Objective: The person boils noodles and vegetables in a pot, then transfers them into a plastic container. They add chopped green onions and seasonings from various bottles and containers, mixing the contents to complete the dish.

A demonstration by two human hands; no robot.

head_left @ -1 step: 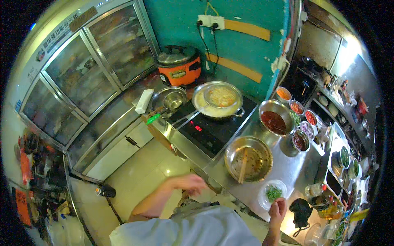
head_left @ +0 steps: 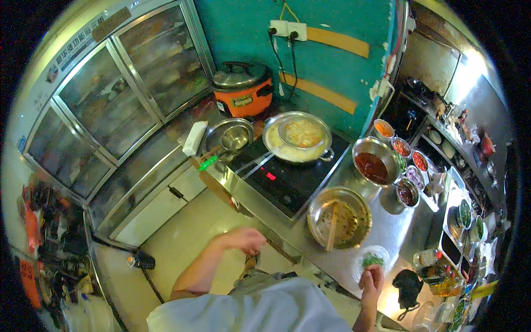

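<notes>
My right hand is closed in a pinch at the near rim of a clear bowl of chopped greens. Its fingertips overlap the greens, and what they pinch is hidden. My left hand hangs over the floor in front of the counter, fingers curled, with nothing seen in it. Just beyond the clear bowl stands a metal mixing bowl with a wooden stick leaning in it. On the black induction cooker sits a pot of pale liquid, and a strainer holding food rests in it.
Behind the mixing bowl are a bowl of red sauce and several small ingredient bowls. A black cloth-like item and bottles lie right of my right hand. An orange cooker and a metal basin stand at the back left.
My left hand has drawn slightly left, its fingers more curled. My right hand has come a little farther over the greens. The whole view has shifted slightly.
</notes>
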